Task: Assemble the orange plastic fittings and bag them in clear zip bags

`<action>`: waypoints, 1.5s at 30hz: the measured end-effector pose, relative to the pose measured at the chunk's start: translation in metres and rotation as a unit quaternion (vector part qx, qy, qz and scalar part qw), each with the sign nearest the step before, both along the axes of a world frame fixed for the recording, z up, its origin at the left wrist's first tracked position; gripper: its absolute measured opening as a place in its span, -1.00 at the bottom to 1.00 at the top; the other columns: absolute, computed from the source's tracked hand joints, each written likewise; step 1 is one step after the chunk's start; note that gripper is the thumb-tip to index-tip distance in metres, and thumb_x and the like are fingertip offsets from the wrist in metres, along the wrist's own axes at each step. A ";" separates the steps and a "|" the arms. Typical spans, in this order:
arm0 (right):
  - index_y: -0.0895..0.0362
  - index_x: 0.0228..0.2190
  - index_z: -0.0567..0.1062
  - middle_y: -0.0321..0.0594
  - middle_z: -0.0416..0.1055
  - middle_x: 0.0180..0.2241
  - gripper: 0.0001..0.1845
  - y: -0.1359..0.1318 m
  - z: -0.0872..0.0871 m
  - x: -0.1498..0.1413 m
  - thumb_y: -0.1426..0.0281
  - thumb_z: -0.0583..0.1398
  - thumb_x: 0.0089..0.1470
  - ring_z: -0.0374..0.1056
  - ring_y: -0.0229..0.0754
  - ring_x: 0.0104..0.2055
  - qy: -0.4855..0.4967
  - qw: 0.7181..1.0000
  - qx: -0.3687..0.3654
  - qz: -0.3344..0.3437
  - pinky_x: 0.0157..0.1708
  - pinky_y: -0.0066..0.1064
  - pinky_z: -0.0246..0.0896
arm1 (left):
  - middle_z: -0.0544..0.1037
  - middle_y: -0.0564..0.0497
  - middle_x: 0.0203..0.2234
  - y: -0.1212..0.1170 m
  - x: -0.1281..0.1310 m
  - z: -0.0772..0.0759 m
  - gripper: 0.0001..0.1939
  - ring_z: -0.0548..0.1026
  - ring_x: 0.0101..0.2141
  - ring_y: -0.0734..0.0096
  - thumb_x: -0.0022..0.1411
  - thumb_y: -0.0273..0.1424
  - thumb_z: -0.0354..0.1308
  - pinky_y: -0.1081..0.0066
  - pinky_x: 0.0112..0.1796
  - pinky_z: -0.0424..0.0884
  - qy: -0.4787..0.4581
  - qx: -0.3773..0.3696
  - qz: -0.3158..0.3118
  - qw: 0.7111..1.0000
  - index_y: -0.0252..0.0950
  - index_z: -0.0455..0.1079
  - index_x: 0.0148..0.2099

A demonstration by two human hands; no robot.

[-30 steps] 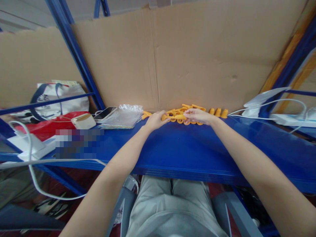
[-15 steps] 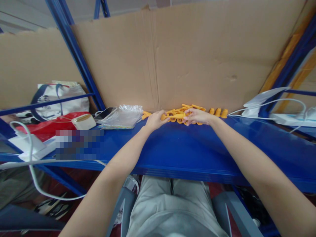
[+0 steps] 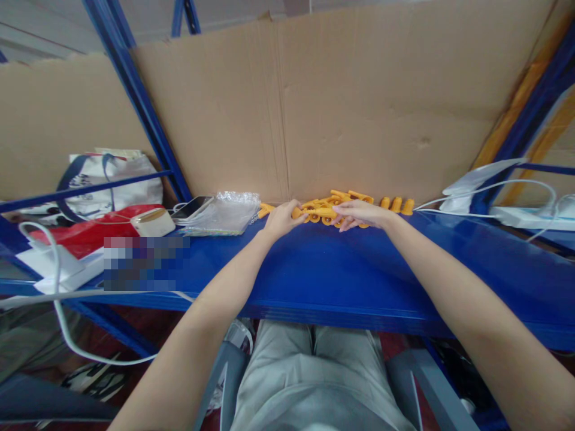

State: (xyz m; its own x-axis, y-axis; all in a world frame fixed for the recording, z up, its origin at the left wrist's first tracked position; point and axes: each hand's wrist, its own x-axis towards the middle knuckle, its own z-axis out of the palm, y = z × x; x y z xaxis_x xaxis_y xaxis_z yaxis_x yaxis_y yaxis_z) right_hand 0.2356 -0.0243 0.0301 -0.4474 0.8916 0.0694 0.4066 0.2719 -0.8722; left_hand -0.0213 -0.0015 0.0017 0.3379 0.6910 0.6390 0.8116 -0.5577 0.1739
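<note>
My left hand [image 3: 283, 218] is closed round the knobbed left end of a slim yellow plastic piece [image 3: 321, 212], which lies level above the blue shelf. At the other end, my right hand [image 3: 359, 213] pinches the piece between thumb and forefinger, its other fingers loosely bent. The exact kind of the piece is too small to make out. Just behind and below it lies a pile of yellow plastic parts [image 3: 362, 197], some with round rings. To the right of my right hand stand three yellow caps [image 3: 396, 205] in a row.
A cardboard sheet [image 3: 359, 108] rises behind the blue shelf [image 3: 323, 275]. Left of my hands lie clear plastic bags [image 3: 227, 215], a phone [image 3: 195, 207] and a red bag [image 3: 99, 226]. White cables [image 3: 58, 275] hang at the left, and a power strip [image 3: 534, 216] lies at the right.
My right hand has shifted its grip slightly on the right end of the yellow piece, its fingers straighter now. My left hand stays in place.
</note>
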 end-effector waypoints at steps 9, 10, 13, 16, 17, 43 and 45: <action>0.13 -0.42 0.44 -0.04 0.57 -0.39 -0.54 0.001 -0.002 -0.007 0.02 0.09 0.26 0.46 -0.22 -0.48 0.046 0.995 -0.082 -0.032 -0.34 -0.35 0.47 | 0.61 -0.02 -0.28 0.004 -0.001 -0.003 -0.78 0.56 -0.22 0.26 0.20 -0.26 0.26 0.40 -0.24 0.39 -0.015 0.048 -0.027 0.998 -0.23 0.39 -0.15; 0.12 -0.45 0.43 -0.05 0.56 -0.42 -0.48 0.001 -0.001 -0.007 -0.01 0.02 0.29 0.46 -0.22 -0.50 0.042 0.994 -0.096 -0.041 -0.36 -0.36 0.47 | 0.61 -0.02 -0.28 0.004 -0.001 -0.003 -0.77 0.56 -0.22 0.26 0.20 -0.26 0.26 0.40 -0.23 0.39 -0.016 0.049 -0.029 0.998 -0.23 0.39 -0.14; 0.11 -0.47 0.43 -0.06 0.55 -0.47 -0.36 0.003 -0.001 -0.008 -0.05 -0.13 0.31 0.44 -0.22 -0.54 0.016 0.991 -0.115 -0.069 -0.38 -0.33 0.46 | 0.61 -0.01 -0.30 0.003 0.001 -0.002 -0.75 0.56 -0.24 0.27 0.19 -0.24 0.27 0.41 -0.25 0.38 -0.017 0.046 -0.032 0.998 -0.23 0.39 -0.14; 0.11 -0.41 0.46 -0.06 0.58 -0.39 -0.38 0.003 0.000 -0.007 -0.07 -0.11 0.30 0.45 -0.20 -0.52 0.015 0.990 -0.120 -0.067 -0.38 -0.29 0.47 | 0.61 0.00 -0.32 0.002 0.000 -0.002 -0.76 0.56 -0.28 0.29 0.20 -0.24 0.27 0.42 -0.29 0.37 -0.015 0.038 -0.027 0.999 -0.23 0.39 -0.15; 0.11 -0.37 0.46 -0.06 0.59 -0.33 -0.46 0.002 0.000 -0.006 -0.04 -0.03 0.30 0.47 -0.19 -0.49 0.022 0.992 -0.113 -0.059 -0.38 -0.29 0.47 | 0.61 0.00 -0.32 0.002 0.000 -0.001 -0.77 0.56 -0.28 0.29 0.20 -0.24 0.27 0.42 -0.29 0.37 -0.016 0.037 -0.026 0.999 -0.23 0.39 -0.15; 0.14 -0.37 0.49 0.00 0.58 -0.30 -0.56 -0.003 -0.001 -0.010 0.03 0.11 0.25 0.53 -0.17 -0.39 0.043 0.995 -0.068 -0.060 -0.24 -0.30 0.51 | 0.63 -0.02 -0.33 -0.001 0.005 -0.004 -0.74 0.57 -0.31 0.31 0.16 -0.23 0.30 0.43 -0.31 0.38 -0.008 0.072 -0.021 0.997 -0.24 0.42 -0.16; 0.13 -0.44 0.47 -0.01 0.58 -0.38 -0.49 -0.002 -0.002 -0.011 -0.03 0.08 0.24 0.52 -0.15 -0.42 0.041 0.993 -0.081 -0.073 -0.26 -0.29 0.52 | 0.63 -0.03 -0.32 -0.001 0.005 -0.005 -0.75 0.57 -0.31 0.31 0.16 -0.24 0.30 0.43 -0.31 0.38 -0.004 0.071 -0.022 0.997 -0.24 0.42 -0.16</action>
State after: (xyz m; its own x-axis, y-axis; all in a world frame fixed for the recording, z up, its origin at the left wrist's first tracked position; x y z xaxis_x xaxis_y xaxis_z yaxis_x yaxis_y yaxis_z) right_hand 0.2247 -0.0260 0.0279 -0.3111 0.9491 -0.0497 0.3574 0.0684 -0.9314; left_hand -0.0164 -0.0021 -0.0032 0.3602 0.5778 0.7324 0.7853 -0.6116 0.0963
